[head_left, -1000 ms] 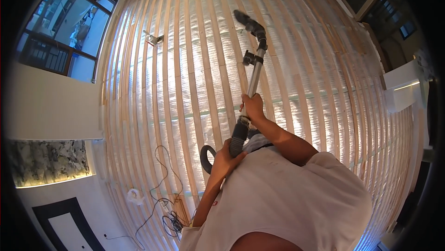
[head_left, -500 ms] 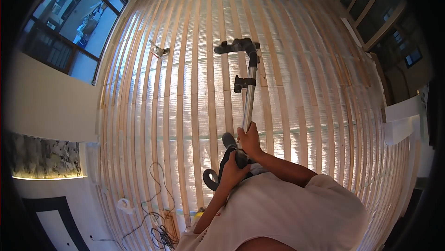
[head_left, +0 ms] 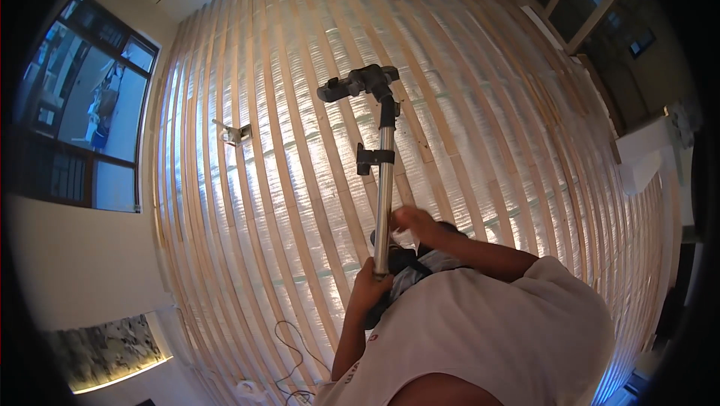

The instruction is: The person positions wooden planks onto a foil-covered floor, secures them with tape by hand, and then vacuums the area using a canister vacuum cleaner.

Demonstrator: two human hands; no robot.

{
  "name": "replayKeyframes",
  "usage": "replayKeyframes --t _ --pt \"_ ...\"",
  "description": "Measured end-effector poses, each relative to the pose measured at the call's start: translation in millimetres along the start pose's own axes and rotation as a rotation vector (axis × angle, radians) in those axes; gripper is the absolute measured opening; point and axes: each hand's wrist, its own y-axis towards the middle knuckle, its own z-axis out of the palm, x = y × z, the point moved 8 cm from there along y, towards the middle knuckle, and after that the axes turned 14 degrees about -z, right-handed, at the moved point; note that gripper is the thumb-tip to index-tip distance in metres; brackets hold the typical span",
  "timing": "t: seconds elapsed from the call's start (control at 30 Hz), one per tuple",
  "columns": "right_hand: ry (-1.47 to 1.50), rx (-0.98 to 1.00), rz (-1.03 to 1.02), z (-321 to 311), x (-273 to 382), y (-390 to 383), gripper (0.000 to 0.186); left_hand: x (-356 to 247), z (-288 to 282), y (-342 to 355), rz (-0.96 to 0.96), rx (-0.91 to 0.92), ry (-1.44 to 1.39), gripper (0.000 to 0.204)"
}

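Observation:
A vacuum cleaner wand [head_left: 385, 188], a shiny metal tube, points away from me over the slatted floor. Its black floor head [head_left: 358, 83] is at the far end, and a black clip [head_left: 374, 158] sits partway along the tube. My left hand [head_left: 369, 286] is closed around the near end of the wand, close to my body. Just right of the tube is my right hand [head_left: 412, 221], smeared by motion; its fingers and any contact with the wand cannot be made out. Dark footwear shows partly below it.
Wooden battens [head_left: 319, 181] run in rows over silvery foil sheeting. A small tool with a pale handle [head_left: 234, 134] lies at the far left. A dark cable [head_left: 294, 346] loops at the lower left, beside a white item [head_left: 249, 389]. A window [head_left: 94, 106] is in the left wall.
My right hand has come off its earlier grip on the tube. My left hand now grips the tube's near end, and the black hose beside it has dropped from sight. The view has turned.

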Motion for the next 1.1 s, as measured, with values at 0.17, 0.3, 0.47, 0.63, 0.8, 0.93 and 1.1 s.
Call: replayKeyframes --t 0.17,0.3,0.47,0.63,0.8,0.93,1.1 --pt "0.500 -0.616 0.015 -195.5 31.1 127.6 0.042 -40.1 -41.3 -17.7 -0.207 0.111 0.363 0.047" --pt "0.777 -0.431 -0.086 -281.9 84.8 245.0 0.043 -73.7 -55.3 -1.4 -0.172 0.093 0.577 0.036" --pt "0.458 -0.597 -0.171 -370.1 94.8 314.7 0.037 -138.2 -35.1 52.7 -0.317 -0.058 0.641 0.033" --pt "-0.570 -0.400 -0.270 -372.4 130.1 368.2 0.052 -200.6 -11.5 94.0 -0.476 -0.246 0.811 0.023" --pt "0.023 -0.612 -0.241 -414.8 111.2 418.2 0.042 -264.8 11.5 119.0 -0.444 -0.231 0.728 0.033" --pt "0.488 -0.514 -0.246 -431.8 97.5 480.8 0.043 -258.9 31.6 148.4 -0.515 0.338 0.023 0.053" --pt "0.664 -0.566 0.046 -437.9 18.2 527.2 0.056 -313.5 33.7 230.5 -0.333 0.249 0.117 0.046"
